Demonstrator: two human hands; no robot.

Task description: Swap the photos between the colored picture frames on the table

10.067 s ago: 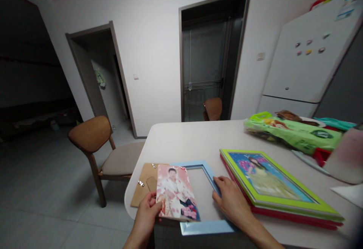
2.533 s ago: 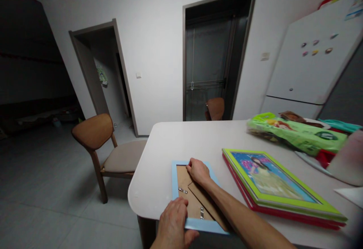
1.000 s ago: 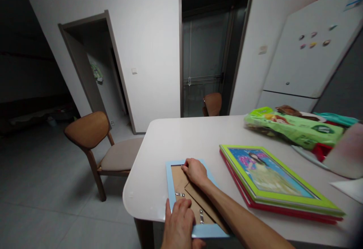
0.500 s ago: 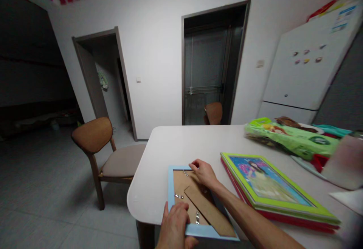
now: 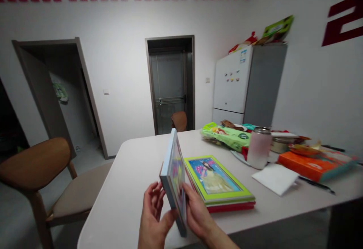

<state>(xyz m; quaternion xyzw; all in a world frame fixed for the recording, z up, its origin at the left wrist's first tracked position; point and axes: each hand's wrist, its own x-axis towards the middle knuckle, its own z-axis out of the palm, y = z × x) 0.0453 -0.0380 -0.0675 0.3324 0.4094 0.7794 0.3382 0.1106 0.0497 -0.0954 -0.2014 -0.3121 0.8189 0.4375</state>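
Note:
A light-blue picture frame (image 5: 173, 173) stands on edge above the white table (image 5: 133, 173), its picture side turned right. My left hand (image 5: 153, 215) grips its back and lower edge. My right hand (image 5: 197, 213) holds its front side near the bottom. Both hands are closed on the frame. Just to the right lies a stack of frames, a green frame (image 5: 218, 179) with a picture of a figure in a dress on top and a red frame (image 5: 232, 206) under it.
A wooden chair (image 5: 42, 177) stands at the table's left. Further right on the table are a green packet (image 5: 227, 135), a pink cup (image 5: 258, 149), a white paper (image 5: 275, 179), a pen (image 5: 314, 184) and an orange box (image 5: 312, 164). A fridge (image 5: 246, 84) stands behind.
The blue frame lay face down on the table with both hands pressing on its brown back. Now both hands have lifted it and stood it on edge. The camera has swung right.

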